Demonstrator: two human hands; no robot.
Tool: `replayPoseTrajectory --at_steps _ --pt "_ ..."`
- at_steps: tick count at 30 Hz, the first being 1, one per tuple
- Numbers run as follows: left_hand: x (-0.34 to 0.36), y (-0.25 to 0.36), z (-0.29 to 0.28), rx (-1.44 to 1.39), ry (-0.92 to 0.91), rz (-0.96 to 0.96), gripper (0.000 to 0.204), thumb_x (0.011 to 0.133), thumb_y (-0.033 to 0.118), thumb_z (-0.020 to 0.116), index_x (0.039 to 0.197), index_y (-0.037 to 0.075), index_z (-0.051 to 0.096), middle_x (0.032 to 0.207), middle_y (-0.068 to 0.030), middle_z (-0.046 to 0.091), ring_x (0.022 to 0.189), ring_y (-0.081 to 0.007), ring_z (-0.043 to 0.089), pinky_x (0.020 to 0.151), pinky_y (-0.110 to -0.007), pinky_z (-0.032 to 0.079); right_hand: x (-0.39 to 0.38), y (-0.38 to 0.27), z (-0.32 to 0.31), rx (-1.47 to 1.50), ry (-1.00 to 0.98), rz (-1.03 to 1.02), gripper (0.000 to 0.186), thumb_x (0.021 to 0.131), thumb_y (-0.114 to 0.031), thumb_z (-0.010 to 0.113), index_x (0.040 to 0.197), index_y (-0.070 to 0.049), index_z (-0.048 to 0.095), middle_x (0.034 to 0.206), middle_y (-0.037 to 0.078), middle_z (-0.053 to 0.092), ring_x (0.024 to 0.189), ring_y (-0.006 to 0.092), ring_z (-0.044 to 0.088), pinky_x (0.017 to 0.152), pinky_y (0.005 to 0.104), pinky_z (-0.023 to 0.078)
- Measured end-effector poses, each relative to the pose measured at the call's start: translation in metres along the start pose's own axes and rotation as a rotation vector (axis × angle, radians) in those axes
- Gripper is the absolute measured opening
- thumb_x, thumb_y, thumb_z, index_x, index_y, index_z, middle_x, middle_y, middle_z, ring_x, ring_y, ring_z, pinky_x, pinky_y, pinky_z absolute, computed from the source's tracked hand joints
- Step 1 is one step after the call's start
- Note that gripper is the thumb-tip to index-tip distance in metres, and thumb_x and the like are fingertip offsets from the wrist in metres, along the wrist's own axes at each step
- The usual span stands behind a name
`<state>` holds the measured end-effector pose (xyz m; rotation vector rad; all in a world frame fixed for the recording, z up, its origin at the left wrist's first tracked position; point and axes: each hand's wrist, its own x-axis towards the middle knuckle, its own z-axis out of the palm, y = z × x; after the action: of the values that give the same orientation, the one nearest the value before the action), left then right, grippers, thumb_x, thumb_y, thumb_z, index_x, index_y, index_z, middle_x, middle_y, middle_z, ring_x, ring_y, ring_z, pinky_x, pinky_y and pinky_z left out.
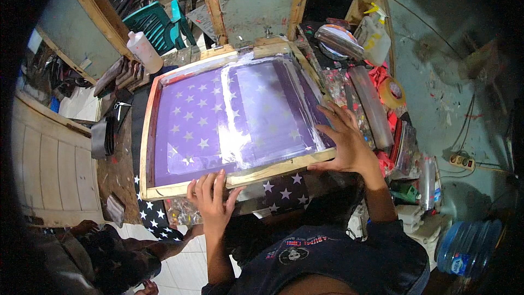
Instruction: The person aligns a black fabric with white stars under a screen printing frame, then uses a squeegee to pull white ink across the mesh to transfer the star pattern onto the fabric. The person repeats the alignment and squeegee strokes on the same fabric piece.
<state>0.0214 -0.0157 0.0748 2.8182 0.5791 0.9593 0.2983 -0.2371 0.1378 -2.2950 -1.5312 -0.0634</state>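
A wooden screen frame [287, 163] with purple star-patterned mesh [189, 114] lies tilted across the middle, a pale band and white smears over its center and right part. My left hand [212, 198] has its fingers closed over the front rail left of middle, thumb to the right. My right hand [349, 145] grips the front-right corner, fingers reaching along the side rail and thumb at the front. Black fabric with white stars [285, 193] shows below the frame and at its left.
A plastic bottle [145, 52], scissors [121, 109] and green chair [147, 24] are at left. Spray bottle [372, 38], tape roll [391, 92] and clear tube [371, 106] crowd the right. A water jug [468, 246] and power strip [462, 161] sit farther right. Another person [120, 257] is at lower left.
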Motion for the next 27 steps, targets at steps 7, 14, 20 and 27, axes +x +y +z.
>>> replayPoseTrajectory --at_steps 7,14,20,27 --pt "0.002 0.0 -0.004 -0.01 -0.008 0.011 0.066 0.076 0.034 0.083 0.13 0.005 0.06 0.121 -0.0108 0.06 0.117 -0.029 0.053 0.11 -0.052 0.027 0.001 0.001 -0.005 0.031 0.009 0.01 0.083 0.059 -0.065 0.084 0.117 -0.007 0.068 0.15 0.017 0.044 0.142 0.0397 0.034 0.118 0.0573 0.022" --pt "0.05 -0.005 -0.029 0.066 0.113 0.052 0.067 0.076 0.044 0.081 0.131 0.009 0.061 0.123 -0.0082 0.062 0.12 -0.0278 0.053 0.111 -0.051 0.025 0.01 -0.024 -0.036 -0.117 0.319 0.03 0.088 0.062 -0.054 0.086 0.132 -0.01 0.058 0.142 0.014 0.052 0.135 0.0362 0.044 0.111 0.0534 0.033" --pt "0.171 0.004 -0.052 0.239 0.597 0.156 0.068 0.076 0.038 0.083 0.132 0.008 0.059 0.133 -0.0108 0.057 0.123 -0.0285 0.05 0.108 -0.047 0.029 0.103 -0.01 -0.089 -0.212 0.901 -0.047 0.07 0.073 -0.048 0.081 0.127 -0.007 0.061 0.132 0.016 0.06 0.122 0.036 0.054 0.104 0.0463 0.041" --pt "0.221 -0.023 0.098 -0.315 0.362 0.193 0.041 0.084 0.022 0.077 0.115 0.001 0.061 0.111 -0.0155 0.064 0.104 -0.0334 0.058 0.091 -0.044 0.043 0.266 -0.01 -0.183 -0.176 1.187 -0.087 0.052 0.084 -0.033 0.076 0.114 0.006 0.06 0.116 0.026 0.063 0.109 0.0445 0.059 0.093 0.0466 0.049"
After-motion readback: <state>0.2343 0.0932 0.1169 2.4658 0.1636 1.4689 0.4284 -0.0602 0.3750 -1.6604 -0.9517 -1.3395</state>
